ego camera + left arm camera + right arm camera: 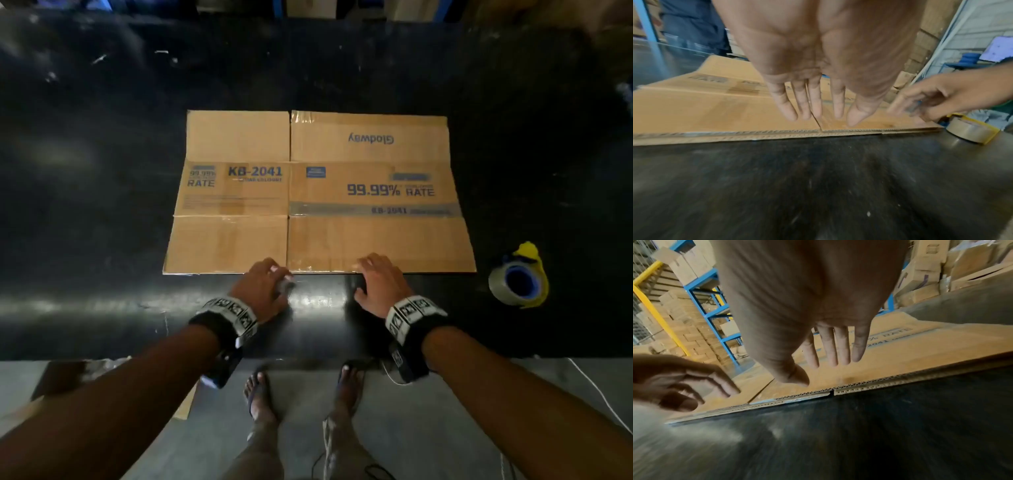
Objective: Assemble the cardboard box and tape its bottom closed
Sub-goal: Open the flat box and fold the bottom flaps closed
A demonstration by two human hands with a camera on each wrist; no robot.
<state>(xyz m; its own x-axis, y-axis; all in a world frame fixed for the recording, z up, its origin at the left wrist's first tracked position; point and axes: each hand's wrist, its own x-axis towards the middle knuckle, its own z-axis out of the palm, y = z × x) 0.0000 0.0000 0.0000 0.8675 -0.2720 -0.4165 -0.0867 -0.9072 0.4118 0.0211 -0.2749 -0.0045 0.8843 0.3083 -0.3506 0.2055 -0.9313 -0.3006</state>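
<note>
- I see the box (318, 192) lying fully flat on the dark tabletop (102, 171), print side up, flaps spread near and far — nothing is erected yet.
- My left hand (265, 284) is at the near edge, by the slit between the two near flaps. In the left wrist view its fingers (813, 97) are straight and apart over the cardboard, gripping nothing.
- My right hand (380, 281) is at the same edge, further right. Its fingers are straight and slightly spread above the near flap; I cannot tell whether they touch it.
- The tape (519, 279) sits on the tabletop just right of the box's near right corner, untouched.
- My judgement: the task is at its very start — the box has yet to be opened into shape, its bottom flaps folded in, and the seam taped.
</note>
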